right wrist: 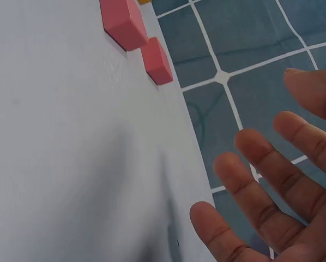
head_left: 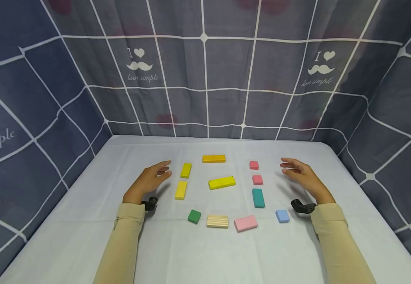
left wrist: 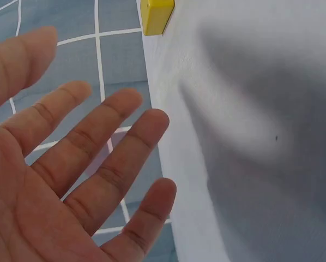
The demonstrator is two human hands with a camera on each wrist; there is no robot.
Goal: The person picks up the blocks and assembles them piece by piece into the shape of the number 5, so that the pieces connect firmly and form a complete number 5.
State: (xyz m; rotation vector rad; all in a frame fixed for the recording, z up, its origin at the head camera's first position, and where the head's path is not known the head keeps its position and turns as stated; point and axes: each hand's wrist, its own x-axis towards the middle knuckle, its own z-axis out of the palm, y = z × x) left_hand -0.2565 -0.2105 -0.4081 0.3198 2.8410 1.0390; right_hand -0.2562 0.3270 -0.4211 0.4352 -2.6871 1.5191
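My left hand [head_left: 151, 178] hovers over the left side of the table, fingers relaxed and holding nothing. Nearest to it are two yellow blocks, an upper one [head_left: 186, 170] and a lower one [head_left: 181, 190]. On the right, my right hand [head_left: 300, 173] is also raised with loose, empty fingers. Two small red blocks, one [head_left: 253, 165] behind the other [head_left: 257, 180], and a teal block [head_left: 258, 198] lie to its left. In the left wrist view a yellow block [left wrist: 158, 15] shows beyond the spread fingers. The right wrist view shows both red blocks [right wrist: 124, 23].
An orange-yellow bar [head_left: 214, 159] and a bright yellow bar [head_left: 222, 182] lie mid-table. Nearer are a green block [head_left: 194, 216], a ridged beige block [head_left: 217, 221], a pink block [head_left: 246, 223] and a light blue block [head_left: 282, 216]. Checked curtains [head_left: 223, 67] surround the white table [head_left: 198, 260].
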